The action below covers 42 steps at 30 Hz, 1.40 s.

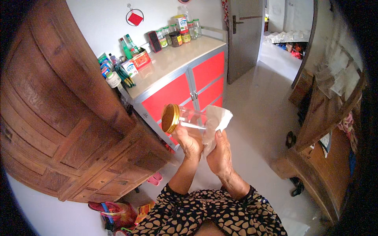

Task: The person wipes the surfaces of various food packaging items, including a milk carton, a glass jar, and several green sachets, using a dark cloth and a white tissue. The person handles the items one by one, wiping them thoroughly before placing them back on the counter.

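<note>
Here's my left grip [189,144], closed around the underside of a clear jar [191,118] lying sideways, gold lid [171,118] to its left! My right grip [219,154] pinches white tissue [217,117] at the other end, the red-fronted desk [173,61] beyond.

Green bottles [125,49], a red tin [141,60] and glass jars [191,30] line the pale worktop [169,63] of a red-panelled cabinet [167,94], below a round ornament [135,19] with a red diamond on the white wall [98,27]. Dark panelled wooden furniture [43,90] rises at left, pink slippers [156,178] near its lower edge, while a grey door [245,43] stands open beyond the cabinet and a black shoe [297,187] lies on the floor [252,102] at right.
</note>
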Each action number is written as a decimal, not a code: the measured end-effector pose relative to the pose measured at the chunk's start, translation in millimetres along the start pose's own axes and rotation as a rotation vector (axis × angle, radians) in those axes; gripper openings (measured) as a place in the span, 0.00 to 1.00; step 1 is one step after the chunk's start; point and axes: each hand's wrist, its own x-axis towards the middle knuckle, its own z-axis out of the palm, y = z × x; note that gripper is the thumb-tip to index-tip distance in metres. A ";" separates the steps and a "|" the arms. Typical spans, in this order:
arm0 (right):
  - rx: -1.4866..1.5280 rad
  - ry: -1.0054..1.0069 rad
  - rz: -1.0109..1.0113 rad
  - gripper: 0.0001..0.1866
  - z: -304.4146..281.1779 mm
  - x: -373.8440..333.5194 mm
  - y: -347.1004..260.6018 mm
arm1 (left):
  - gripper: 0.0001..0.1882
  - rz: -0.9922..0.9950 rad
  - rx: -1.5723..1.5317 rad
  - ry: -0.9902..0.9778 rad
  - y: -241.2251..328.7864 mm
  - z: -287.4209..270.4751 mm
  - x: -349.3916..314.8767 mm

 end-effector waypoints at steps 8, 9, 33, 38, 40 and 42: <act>-0.774 -0.119 0.202 0.19 -44.4 48.5 -15.9 | 0.29 0.167 0.166 0.124 -59.4 -9.7 61.0; -0.781 -0.132 0.088 0.18 -81.9 60.9 -0.6 | 0.28 0.181 0.217 0.111 -73.1 -6.4 67.4; -0.557 -0.401 0.021 0.29 -127.6 311.4 -12.9 | 0.48 -0.068 0.130 -0.228 -186.1 21.9 186.3; -0.641 -0.265 0.069 0.29 -108.5 355.5 20.0 | 0.47 0.151 0.670 -0.233 -204.1 11.5 240.4; -0.565 -0.262 0.192 0.28 -83.5 382.5 8.8 | 0.50 0.150 0.467 -0.273 -212.2 5.2 266.9; -0.388 -0.311 0.172 0.27 -77.7 405.0 15.2 | 0.51 0.038 0.419 -0.391 -201.0 5.5 290.1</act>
